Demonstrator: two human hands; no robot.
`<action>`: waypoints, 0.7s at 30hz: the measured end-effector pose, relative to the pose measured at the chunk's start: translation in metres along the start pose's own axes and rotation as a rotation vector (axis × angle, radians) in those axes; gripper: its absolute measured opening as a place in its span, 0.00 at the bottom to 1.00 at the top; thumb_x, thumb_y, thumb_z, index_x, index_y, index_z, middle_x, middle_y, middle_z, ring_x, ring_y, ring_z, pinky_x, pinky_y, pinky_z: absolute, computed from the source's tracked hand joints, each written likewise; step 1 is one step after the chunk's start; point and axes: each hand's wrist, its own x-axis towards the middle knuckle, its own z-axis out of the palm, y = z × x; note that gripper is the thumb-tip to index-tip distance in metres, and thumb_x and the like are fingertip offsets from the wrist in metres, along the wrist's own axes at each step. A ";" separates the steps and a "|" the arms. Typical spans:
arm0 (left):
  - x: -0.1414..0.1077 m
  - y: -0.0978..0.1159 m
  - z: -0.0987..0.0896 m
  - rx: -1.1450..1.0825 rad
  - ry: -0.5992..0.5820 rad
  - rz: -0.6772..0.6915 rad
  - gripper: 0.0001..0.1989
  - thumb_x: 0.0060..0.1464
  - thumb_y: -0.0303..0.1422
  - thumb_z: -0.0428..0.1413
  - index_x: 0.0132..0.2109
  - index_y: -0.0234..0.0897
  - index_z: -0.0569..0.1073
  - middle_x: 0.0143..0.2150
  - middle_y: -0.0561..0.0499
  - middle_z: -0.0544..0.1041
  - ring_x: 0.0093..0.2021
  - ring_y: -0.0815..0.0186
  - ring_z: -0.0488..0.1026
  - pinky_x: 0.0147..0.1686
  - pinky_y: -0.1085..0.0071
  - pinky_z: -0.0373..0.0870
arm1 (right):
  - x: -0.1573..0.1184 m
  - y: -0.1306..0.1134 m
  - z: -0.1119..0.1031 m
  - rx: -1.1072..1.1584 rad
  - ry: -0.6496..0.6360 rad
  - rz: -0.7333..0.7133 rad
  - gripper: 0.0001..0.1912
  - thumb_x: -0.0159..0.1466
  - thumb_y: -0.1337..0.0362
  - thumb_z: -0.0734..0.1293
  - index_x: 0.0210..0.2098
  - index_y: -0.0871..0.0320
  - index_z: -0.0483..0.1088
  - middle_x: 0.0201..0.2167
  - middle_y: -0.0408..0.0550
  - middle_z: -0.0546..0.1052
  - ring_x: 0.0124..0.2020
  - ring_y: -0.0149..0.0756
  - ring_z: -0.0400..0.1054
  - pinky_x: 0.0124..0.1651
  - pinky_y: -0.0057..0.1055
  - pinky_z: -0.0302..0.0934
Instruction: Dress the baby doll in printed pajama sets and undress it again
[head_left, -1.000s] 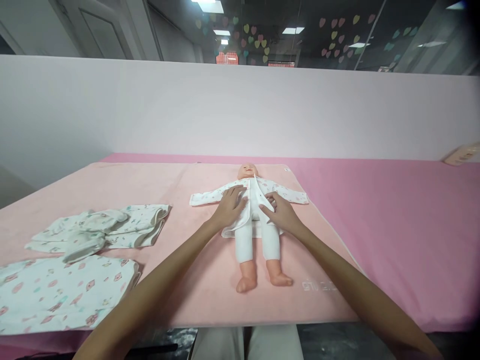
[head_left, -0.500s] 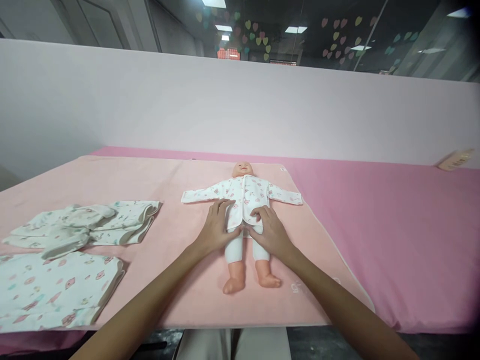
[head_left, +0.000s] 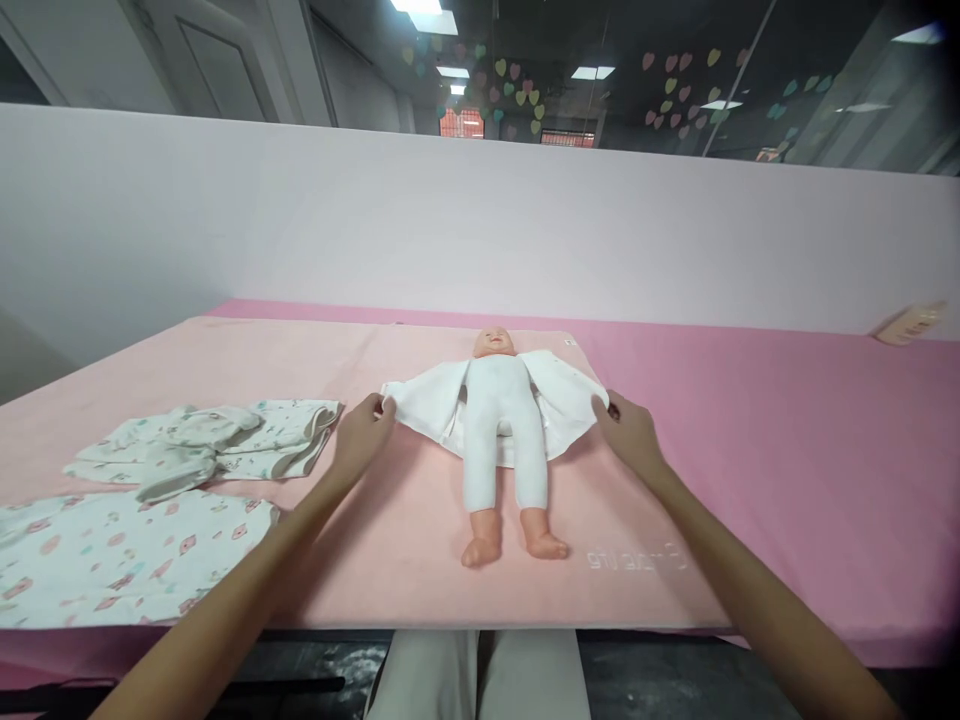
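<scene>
A baby doll (head_left: 501,395) lies face up on the peach mat, its head away from me and its white-covered legs toward me. Its small jacket (head_left: 566,400) is spread apart at the front, the plain white inner side showing on both sides of the body. My left hand (head_left: 367,425) pinches the edge of the jacket at the left, level with the doll's chest. At the right, my right hand (head_left: 626,425) pinches the opposite jacket edge. The doll's bare feet rest on the mat.
Folded patterned baby clothes (head_left: 202,445) lie on the left of the peach mat (head_left: 397,560), with a printed white cloth (head_left: 135,550) nearer me. A beige bottle (head_left: 911,323) lies at the far right by the low white wall (head_left: 480,230).
Both hands have moved apart from the doll's belly, drawing the jacket fronts outward. The closed printed front is now open, showing the white body beneath.
</scene>
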 end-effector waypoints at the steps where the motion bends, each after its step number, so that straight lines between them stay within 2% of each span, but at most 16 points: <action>1: 0.002 -0.016 -0.008 0.056 -0.039 -0.019 0.14 0.66 0.44 0.50 0.39 0.41 0.74 0.39 0.46 0.81 0.42 0.51 0.76 0.41 0.60 0.67 | -0.003 0.018 -0.008 -0.042 -0.060 0.010 0.22 0.73 0.46 0.61 0.27 0.51 0.58 0.23 0.42 0.68 0.28 0.40 0.62 0.34 0.34 0.53; 3: 0.001 -0.038 -0.016 0.149 -0.032 0.033 0.13 0.63 0.43 0.54 0.44 0.41 0.76 0.45 0.42 0.82 0.49 0.45 0.76 0.49 0.53 0.69 | -0.010 0.047 -0.015 -0.080 -0.115 0.046 0.19 0.70 0.46 0.64 0.29 0.51 0.63 0.25 0.43 0.72 0.28 0.41 0.65 0.33 0.35 0.55; 5: 0.000 -0.041 -0.011 0.193 0.062 0.169 0.15 0.63 0.43 0.54 0.50 0.40 0.77 0.53 0.38 0.80 0.56 0.41 0.73 0.56 0.47 0.68 | -0.013 0.057 -0.010 -0.091 -0.071 0.037 0.15 0.69 0.47 0.65 0.36 0.51 0.69 0.31 0.45 0.77 0.31 0.44 0.69 0.35 0.37 0.59; 7: 0.006 -0.026 0.004 0.171 0.111 0.335 0.17 0.67 0.42 0.51 0.55 0.40 0.75 0.59 0.37 0.77 0.59 0.41 0.71 0.60 0.45 0.66 | -0.006 0.048 0.007 -0.073 0.011 -0.049 0.15 0.70 0.48 0.65 0.44 0.52 0.72 0.40 0.50 0.80 0.40 0.48 0.73 0.42 0.40 0.64; 10: 0.032 0.014 0.040 0.064 0.021 0.549 0.20 0.72 0.40 0.45 0.61 0.39 0.72 0.65 0.39 0.74 0.65 0.47 0.69 0.65 0.48 0.64 | 0.025 0.012 0.041 -0.010 0.065 -0.261 0.20 0.72 0.49 0.62 0.54 0.56 0.72 0.53 0.59 0.78 0.55 0.52 0.71 0.57 0.46 0.65; 12: 0.055 0.038 0.065 0.021 -0.023 0.562 0.21 0.74 0.40 0.42 0.63 0.38 0.71 0.69 0.39 0.72 0.69 0.49 0.66 0.67 0.50 0.62 | 0.053 -0.011 0.063 -0.011 0.035 -0.379 0.23 0.74 0.51 0.60 0.61 0.58 0.71 0.58 0.61 0.76 0.62 0.54 0.67 0.64 0.48 0.62; 15: 0.080 0.057 0.097 0.054 -0.073 0.493 0.23 0.75 0.41 0.40 0.65 0.37 0.70 0.66 0.37 0.75 0.67 0.48 0.69 0.65 0.49 0.63 | 0.090 -0.026 0.092 -0.059 -0.053 -0.424 0.28 0.77 0.52 0.56 0.69 0.59 0.66 0.66 0.61 0.72 0.66 0.54 0.64 0.67 0.49 0.59; 18: 0.087 0.053 0.118 0.164 -0.028 0.460 0.24 0.76 0.42 0.39 0.64 0.38 0.71 0.58 0.37 0.79 0.59 0.47 0.74 0.61 0.49 0.64 | 0.105 -0.018 0.117 -0.124 -0.117 -0.412 0.31 0.79 0.55 0.49 0.74 0.60 0.61 0.65 0.62 0.74 0.62 0.54 0.66 0.64 0.49 0.60; 21: 0.084 0.044 0.129 0.226 0.039 0.465 0.25 0.76 0.44 0.38 0.65 0.40 0.71 0.56 0.37 0.80 0.56 0.46 0.74 0.57 0.49 0.64 | 0.104 -0.003 0.136 -0.229 -0.081 -0.395 0.33 0.79 0.55 0.46 0.77 0.61 0.58 0.60 0.64 0.76 0.56 0.56 0.69 0.60 0.50 0.61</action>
